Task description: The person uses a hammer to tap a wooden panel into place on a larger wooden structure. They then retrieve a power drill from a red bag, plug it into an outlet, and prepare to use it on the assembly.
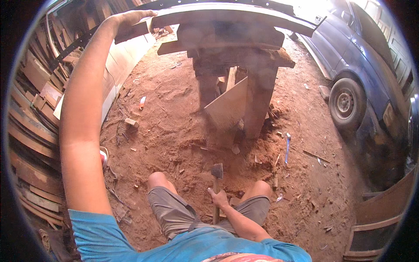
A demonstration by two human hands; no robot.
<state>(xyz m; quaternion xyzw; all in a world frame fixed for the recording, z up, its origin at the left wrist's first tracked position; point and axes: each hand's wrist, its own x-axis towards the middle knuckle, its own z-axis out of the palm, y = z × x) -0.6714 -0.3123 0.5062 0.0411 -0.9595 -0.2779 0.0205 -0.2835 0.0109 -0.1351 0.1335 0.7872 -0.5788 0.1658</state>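
My right hand (219, 199) is closed around the wooden handle of a hatchet (217, 171), held upright between my knees with its dark metal head at the top. At the far left my left arm reaches out. My left hand (133, 18) lies with its fingers stretched over the left end of a long wooden plank (227, 18); its thumb is hidden. Beneath the plank stands a rough wooden workbench (262, 87) with thick legs. A thin board (227, 111) leans at a slant between those legs.
Sawdust and wood chips cover the ground (170, 100). Stacked timber (35, 126) lines the left side, near a pale panel (126, 54) and a cable with a small block (131, 122). A blue vehicle (371, 56) stands at right. A blue-handled tool (287, 148) lies right of the bench.
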